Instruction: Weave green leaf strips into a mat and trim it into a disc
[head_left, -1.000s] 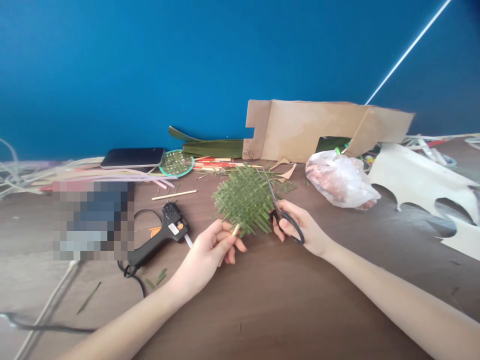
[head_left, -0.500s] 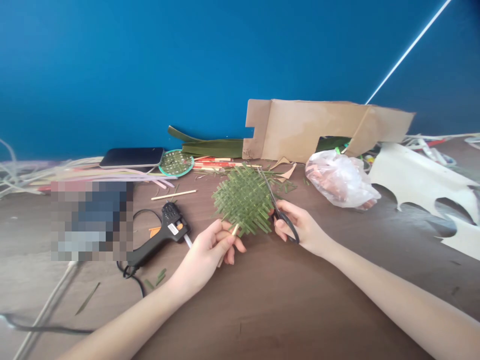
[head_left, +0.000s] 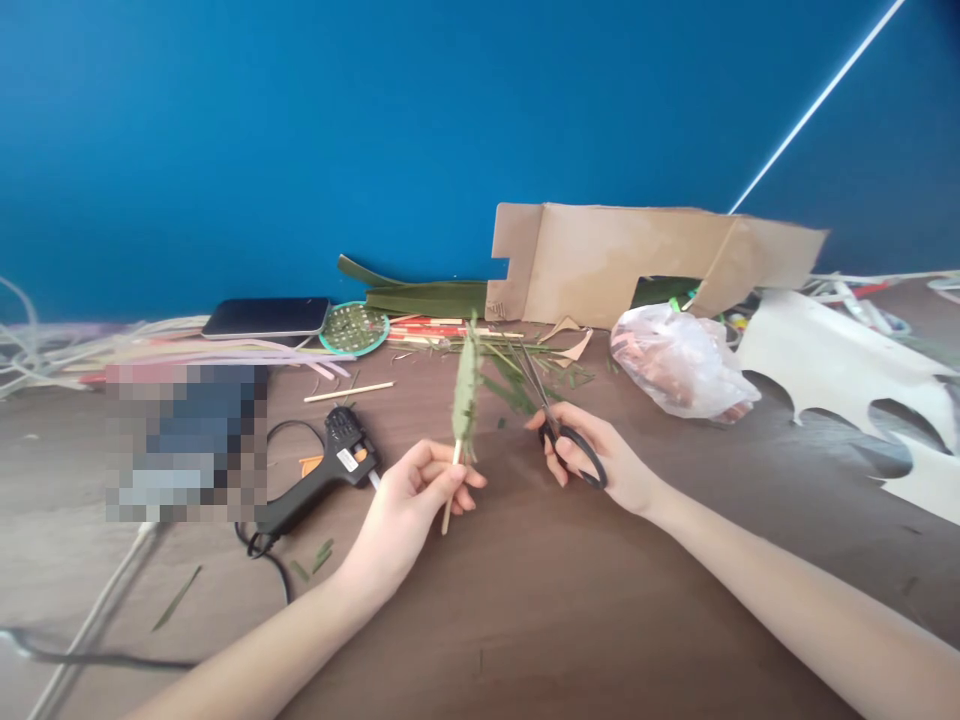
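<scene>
Head-worn view, facing forward, angled down

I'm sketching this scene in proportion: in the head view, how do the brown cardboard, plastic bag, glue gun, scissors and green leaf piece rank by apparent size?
1. Brown cardboard
2. Plastic bag
3. Glue gun
Smallest, but too alike to rank: scissors, partly covered by the right hand, and green leaf piece, nearly edge-on.

Glue gun (head_left: 332,472) left of the leaf fan (head_left: 466,390); scissors (head_left: 553,424) right of it; bag (head_left: 679,362) before the cardboard (head_left: 622,250).
</scene>
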